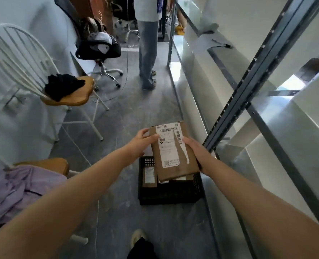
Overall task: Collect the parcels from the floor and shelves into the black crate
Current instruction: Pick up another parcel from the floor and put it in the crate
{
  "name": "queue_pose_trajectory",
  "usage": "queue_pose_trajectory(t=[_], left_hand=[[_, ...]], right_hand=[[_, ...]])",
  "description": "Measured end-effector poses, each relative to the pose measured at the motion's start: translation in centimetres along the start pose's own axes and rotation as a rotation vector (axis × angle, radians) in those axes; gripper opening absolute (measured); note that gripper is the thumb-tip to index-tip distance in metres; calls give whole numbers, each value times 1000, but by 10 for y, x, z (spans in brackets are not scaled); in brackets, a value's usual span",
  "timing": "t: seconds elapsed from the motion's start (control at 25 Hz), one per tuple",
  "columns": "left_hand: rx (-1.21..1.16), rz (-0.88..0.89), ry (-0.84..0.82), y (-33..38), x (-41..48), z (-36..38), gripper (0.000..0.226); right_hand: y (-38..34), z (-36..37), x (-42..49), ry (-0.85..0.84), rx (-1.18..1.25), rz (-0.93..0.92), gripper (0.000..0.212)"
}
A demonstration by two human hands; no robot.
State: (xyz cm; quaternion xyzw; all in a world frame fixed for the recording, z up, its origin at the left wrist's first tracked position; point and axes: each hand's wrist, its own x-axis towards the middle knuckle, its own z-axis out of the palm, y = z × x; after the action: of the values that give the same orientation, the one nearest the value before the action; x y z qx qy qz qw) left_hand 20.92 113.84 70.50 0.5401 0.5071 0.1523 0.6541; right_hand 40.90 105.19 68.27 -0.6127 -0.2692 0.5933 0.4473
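A flat brown cardboard parcel (173,152) with a white shipping label is held above the black crate (166,195) on the floor. My left hand (141,142) grips its left edge near the top, thumb on the upper face. My right hand (196,152) grips its right edge, fingers curled underneath. Inside the crate lies another brown parcel (149,176) with a white label, partly hidden by the held one.
Metal shelving (252,101) runs along the right. A white chair with a wooden seat (70,94) and black cloth stands at left, a second chair with purple cloth (20,187) nearer. A person (147,43) stands ahead beside an office chair (99,47). My shoe (138,238) shows below.
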Motion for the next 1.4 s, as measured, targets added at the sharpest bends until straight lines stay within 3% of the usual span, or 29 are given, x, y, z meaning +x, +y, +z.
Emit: queue_pose_trajectory(t=[0.2,0.32,0.44,0.52,0.64,0.88,1.12,1.4], left_hand=[[118,-108,-36,-16,95,-13,67],[197,-95,-122,-45,152,3,68],[177,-164,-256,-104,226,26,66],[134,-202,-320,-163,272,42,50],[54,-263,-306,-271,341,72,34],[-108,-394,-241,-444,426,117,45],[-65,-441,-404,-503,432,166,53],[101,-392,-418,-509,452,173,59]], right_hand=[[29,-36,81,44,3,176,50],[52,-68,130,-89,-120,307,44],[101,-98,198,-192,-209,395,42],[149,-119,242,-207,-267,436,45],[234,-156,311,-173,-296,477,53],[407,-223,405,-106,-227,566,54],[505,-227,382,145,10,614,40],[522,-225,400,282,20,510,34]])
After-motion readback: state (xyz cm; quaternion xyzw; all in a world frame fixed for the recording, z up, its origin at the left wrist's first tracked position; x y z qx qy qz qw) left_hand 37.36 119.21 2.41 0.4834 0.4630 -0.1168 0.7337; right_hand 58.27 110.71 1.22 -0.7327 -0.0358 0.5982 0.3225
